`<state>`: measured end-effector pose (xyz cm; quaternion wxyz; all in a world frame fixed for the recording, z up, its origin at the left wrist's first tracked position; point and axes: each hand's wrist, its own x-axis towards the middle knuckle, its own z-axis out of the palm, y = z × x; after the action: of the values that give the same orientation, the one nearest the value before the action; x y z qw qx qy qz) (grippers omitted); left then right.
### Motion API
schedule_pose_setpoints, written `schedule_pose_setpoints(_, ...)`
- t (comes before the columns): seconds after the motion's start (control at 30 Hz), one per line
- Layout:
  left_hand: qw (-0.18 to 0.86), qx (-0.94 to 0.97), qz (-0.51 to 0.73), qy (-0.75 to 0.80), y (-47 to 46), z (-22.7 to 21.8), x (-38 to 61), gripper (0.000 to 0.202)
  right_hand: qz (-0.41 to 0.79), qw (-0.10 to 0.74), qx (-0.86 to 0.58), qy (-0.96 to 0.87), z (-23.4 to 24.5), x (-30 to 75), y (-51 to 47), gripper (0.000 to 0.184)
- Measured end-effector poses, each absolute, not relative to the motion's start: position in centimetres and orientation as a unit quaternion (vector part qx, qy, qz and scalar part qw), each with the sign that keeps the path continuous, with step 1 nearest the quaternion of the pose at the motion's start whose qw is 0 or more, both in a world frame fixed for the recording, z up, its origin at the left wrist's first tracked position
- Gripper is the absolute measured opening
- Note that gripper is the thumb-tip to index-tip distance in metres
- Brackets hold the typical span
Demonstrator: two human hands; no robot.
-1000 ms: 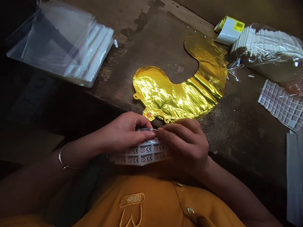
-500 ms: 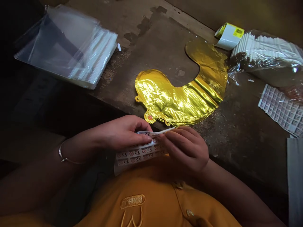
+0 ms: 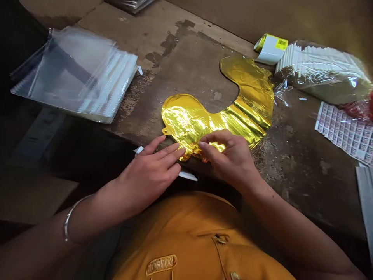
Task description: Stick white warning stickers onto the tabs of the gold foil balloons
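Note:
A flat gold foil balloon (image 3: pixel 186 112), curved in shape, lies on the table with its small tabs at the near edge. My left hand (image 3: pixel 153 167) rests with fingers stretched, their tips on the balloon's near end. White edges of a sheet (image 3: pixel 188 176) stick out from under that hand; most of it is hidden. Over the same end of the balloon, my right hand (image 3: pixel 230 155) has thumb and forefinger pinched close to the foil. Whatever is between those fingertips is too small to make out.
Clear plastic sleeves (image 3: pixel 84 74) are stacked at the left. A clear bag of white sticks (image 3: pixel 323 62) stands at the back right beside a curled label roll (image 3: pixel 272 48). A sticker sheet (image 3: pixel 344 130) lies at the right.
Both hands have moved from in front of my body onto the balloon's near end. The CE sticker sheet, held up before, is now mostly hidden. My left fingers have straightened.

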<state>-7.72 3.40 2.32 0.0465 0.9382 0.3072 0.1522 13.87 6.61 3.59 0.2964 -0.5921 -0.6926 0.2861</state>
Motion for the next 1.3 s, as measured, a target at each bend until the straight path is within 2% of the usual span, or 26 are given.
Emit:
schedule_pose_setpoints(0.2,0.05,0.941,0.152,0.3,3.7,0.2,-7.4,0.024,0.285,0.274,-0.596,-0.699,1.7,13.0,7.3,0.009)
schedule_pose_setpoints(0.53,0.04,0.94,0.172,0.292,3.7,0.8,-7.0,0.034,0.259,0.259,-0.613,-0.7,1.0,12.2,7.0,0.015)
schedule_pose_setpoints(1.3,0.038,0.945,0.156,0.284,3.8,0.7,-7.0,0.031,0.199,0.229,-0.633,-0.712,0.5,11.4,6.6,0.014)
